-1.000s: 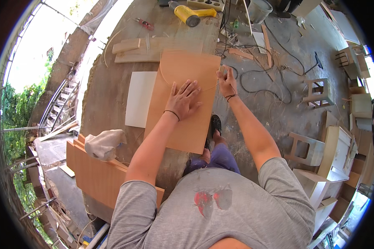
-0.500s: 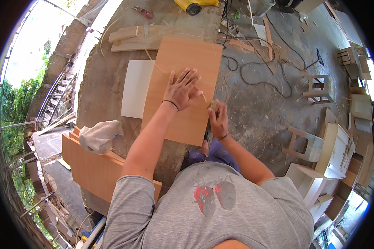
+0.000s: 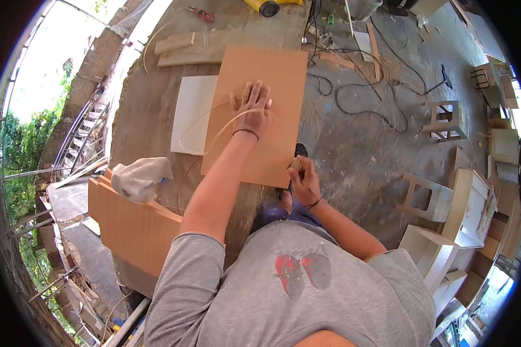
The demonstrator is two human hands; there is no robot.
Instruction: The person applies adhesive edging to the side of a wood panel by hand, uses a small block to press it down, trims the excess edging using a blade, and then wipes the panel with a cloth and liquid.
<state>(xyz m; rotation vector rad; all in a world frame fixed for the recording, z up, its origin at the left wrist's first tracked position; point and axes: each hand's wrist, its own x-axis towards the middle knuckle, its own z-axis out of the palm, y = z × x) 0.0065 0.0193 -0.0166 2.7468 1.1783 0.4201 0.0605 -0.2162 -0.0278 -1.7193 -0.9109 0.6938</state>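
A wood-coloured board lies flat on the worktable, its right edge along the table's edge. My left hand rests on it, palm down with fingers stretched out. A thin pale strip loops across the board and over the back of that hand near the wrist. At the board's near right corner, my right hand is closed round a small wooden block, which is held against the edge. My fingers partly hide the block. A white panel sticks out from under the board's left side.
Several wood-coloured panels lean at the table's near left, with a grey cloth on top. Narrow boards, red-handled pliers and a yellow tool lie at the back. Cables and stools are on the floor at right.
My right hand has moved toward me along the board's edge with the block. The board has shifted slightly away from me. The strip now curls over my left hand near the wrist.
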